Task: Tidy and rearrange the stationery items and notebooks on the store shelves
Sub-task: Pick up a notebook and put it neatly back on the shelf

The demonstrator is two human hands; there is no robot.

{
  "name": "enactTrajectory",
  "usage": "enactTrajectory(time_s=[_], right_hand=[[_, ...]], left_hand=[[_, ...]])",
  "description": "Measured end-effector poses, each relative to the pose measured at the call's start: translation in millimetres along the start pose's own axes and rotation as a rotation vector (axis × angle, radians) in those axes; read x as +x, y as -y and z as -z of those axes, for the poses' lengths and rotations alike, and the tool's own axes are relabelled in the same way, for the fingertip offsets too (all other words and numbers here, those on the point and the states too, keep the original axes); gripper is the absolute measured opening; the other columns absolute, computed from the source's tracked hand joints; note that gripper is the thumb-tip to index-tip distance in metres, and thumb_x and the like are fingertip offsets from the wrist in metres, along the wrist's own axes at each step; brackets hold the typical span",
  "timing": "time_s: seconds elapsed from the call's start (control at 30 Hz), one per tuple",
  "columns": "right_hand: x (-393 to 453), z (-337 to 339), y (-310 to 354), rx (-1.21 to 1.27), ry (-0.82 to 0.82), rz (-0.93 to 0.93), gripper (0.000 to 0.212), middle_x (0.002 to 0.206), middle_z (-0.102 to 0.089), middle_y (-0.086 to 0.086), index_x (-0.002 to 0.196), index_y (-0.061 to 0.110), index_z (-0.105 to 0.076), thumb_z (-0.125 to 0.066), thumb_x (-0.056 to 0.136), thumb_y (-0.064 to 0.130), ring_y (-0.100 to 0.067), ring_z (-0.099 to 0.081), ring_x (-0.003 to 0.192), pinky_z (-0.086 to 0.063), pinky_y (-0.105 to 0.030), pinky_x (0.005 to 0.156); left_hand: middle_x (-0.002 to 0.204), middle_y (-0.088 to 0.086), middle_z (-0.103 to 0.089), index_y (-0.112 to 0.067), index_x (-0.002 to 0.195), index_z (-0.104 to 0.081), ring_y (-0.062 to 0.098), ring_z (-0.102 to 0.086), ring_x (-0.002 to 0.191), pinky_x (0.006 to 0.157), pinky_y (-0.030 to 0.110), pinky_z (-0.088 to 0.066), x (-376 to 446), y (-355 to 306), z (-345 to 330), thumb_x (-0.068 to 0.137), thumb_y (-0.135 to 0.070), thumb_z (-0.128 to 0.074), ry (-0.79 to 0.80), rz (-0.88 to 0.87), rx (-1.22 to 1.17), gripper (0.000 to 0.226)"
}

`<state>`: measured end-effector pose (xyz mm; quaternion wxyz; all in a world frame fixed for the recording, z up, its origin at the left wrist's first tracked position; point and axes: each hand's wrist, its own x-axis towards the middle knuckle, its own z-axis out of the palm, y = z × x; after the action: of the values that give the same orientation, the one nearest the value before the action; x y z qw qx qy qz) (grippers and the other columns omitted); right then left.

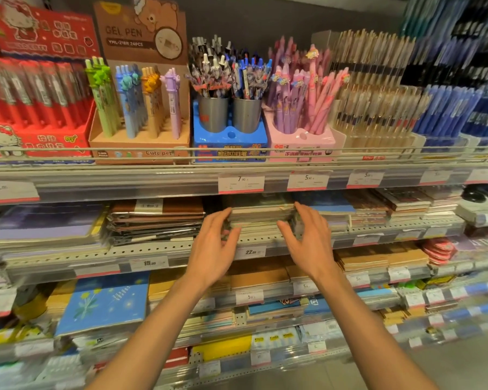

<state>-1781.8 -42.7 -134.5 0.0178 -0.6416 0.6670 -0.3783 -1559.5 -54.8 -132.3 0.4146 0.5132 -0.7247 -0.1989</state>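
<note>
Head view puts the notebook stack (261, 218) on the second shelf (152, 249) straight ahead between both hands, long axis left to right, the left hand (214, 243) and right hand (307, 240) equally near, fingers spread loosely against its ends, neither gripping.

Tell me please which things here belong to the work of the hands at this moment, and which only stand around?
In use:
- stack of notebooks, framed on both sides
- left hand at its left edge
- right hand at its right edge

Only around:
- brown notebooks beside it
- metal pen cups on the shelf above
- blue flower notebook below
</note>
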Motion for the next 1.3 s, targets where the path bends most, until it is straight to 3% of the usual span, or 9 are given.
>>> enactTrajectory(time_s=[0.1, 0.23, 0.37, 0.53, 0.67, 0.9, 1.03, 1.17, 1.3], right_hand=[[-42, 7, 11, 0.134, 0.058, -0.088, 0.064, 0.146, -0.043, 0.006, 0.15, 0.026, -0.037, -0.053, 0.095, 0.055, -0.01, -0.041, 0.133, -0.037, -0.033, 0.11], [-107, -7, 11, 0.322, 0.174, -0.258, 0.055, 0.127, -0.052, 0.017, 0.142, 0.036, -0.043, -0.059, 0.092, 0.051, 0.003, -0.055, 0.11, -0.045, -0.019, 0.091], [-164, -38, 4, 0.451, 0.265, -0.426, 0.031, 0.109, -0.065, 0.012, 0.124, 0.035, -0.057, -0.064, 0.093, 0.036, 0.008, -0.061, 0.09, -0.048, -0.007, 0.074], [-181, -72, -6, 0.503, 0.302, -0.478, 0.022, 0.1, -0.07, 0.013, 0.106, 0.04, -0.061, -0.064, 0.095, 0.021, 0.004, -0.066, 0.082, -0.049, -0.015, 0.071], [-173, -92, -4, 0.501, 0.335, -0.459, 0.019, 0.102, -0.069, 0.015, 0.115, 0.029, -0.063, -0.061, 0.096, 0.023, 0.006, -0.065, 0.087, -0.049, -0.007, 0.071], [-167, -118, 19, 0.479, 0.391, -0.484, 0.019, 0.105, -0.069, 0.01, 0.116, 0.033, -0.059, -0.057, 0.097, 0.03, -0.005, -0.067, 0.092, -0.057, -0.03, 0.082], [-167, -131, 42, 0.475, 0.35, -0.495, 0.02, 0.105, -0.07, 0.009, 0.117, 0.032, -0.061, -0.057, 0.098, 0.028, -0.007, -0.067, 0.094, -0.054, -0.024, 0.08], [-173, -150, 78, 0.489, 0.313, -0.513, 0.019, 0.098, -0.071, 0.012, 0.114, 0.034, -0.062, -0.056, 0.099, 0.024, -0.006, -0.067, 0.091, -0.051, -0.019, 0.078], [-177, -183, 125, 0.431, 0.312, -0.478, 0.017, 0.091, -0.071, 0.01, 0.113, 0.031, -0.064, -0.057, 0.098, 0.025, -0.007, -0.068, 0.085, -0.052, -0.014, 0.071]], left_hand=[[0.128, -0.014, -0.049, -0.032, 0.142, -0.043, -0.018, -0.051, 0.096, 0.072, 0.0, -0.043, -29, 10, 12, 0.098, -0.04, -0.053, -0.001, 0.052, -0.095, 0.046], [0.114, -0.018, -0.06, -0.034, 0.135, -0.049, -0.005, -0.059, 0.09, 0.074, 0.015, -0.051, -73, 35, 15, 0.096, -0.036, -0.057, 0.039, 0.233, -0.223, 0.04], [0.096, -0.012, -0.069, -0.035, 0.118, -0.059, 0.001, -0.065, 0.086, 0.072, 0.016, -0.05, -115, 59, 9, 0.097, -0.036, -0.056, 0.068, 0.427, -0.361, 0.022], [0.097, -0.006, -0.072, -0.029, 0.112, -0.065, 0.01, -0.068, 0.089, 0.079, 0.026, -0.056, -135, 82, 14, 0.095, -0.029, -0.059, 0.052, 0.531, -0.391, 0.018], [0.094, 0.0, -0.073, -0.028, 0.106, -0.067, 0.016, -0.068, 0.087, 0.082, 0.033, -0.057, -136, 93, 35, 0.096, -0.024, -0.06, 0.008, 0.592, -0.342, 0.014], [0.092, -0.006, -0.075, -0.024, 0.108, -0.068, 0.011, -0.071, 0.086, 0.088, 0.037, -0.057, -140, 119, 63, 0.097, -0.02, -0.057, -0.045, 0.654, -0.313, 0.015], [0.093, -0.003, -0.074, -0.024, 0.107, -0.068, 0.013, -0.07, 0.086, 0.086, 0.036, -0.058, -140, 143, 83, 0.098, -0.018, -0.056, -0.036, 0.629, -0.335, 0.016], [0.091, -0.008, -0.075, -0.021, 0.105, -0.069, 0.013, -0.07, 0.085, 0.078, 0.022, -0.057, -141, 177, 121, 0.098, -0.014, -0.055, -0.062, 0.599, -0.385, 0.017], [0.089, -0.01, -0.076, -0.019, 0.102, -0.068, 0.014, -0.071, 0.084, 0.078, 0.027, -0.057, -142, 223, 166, 0.098, -0.013, -0.056, -0.098, 0.598, -0.411, 0.014]])
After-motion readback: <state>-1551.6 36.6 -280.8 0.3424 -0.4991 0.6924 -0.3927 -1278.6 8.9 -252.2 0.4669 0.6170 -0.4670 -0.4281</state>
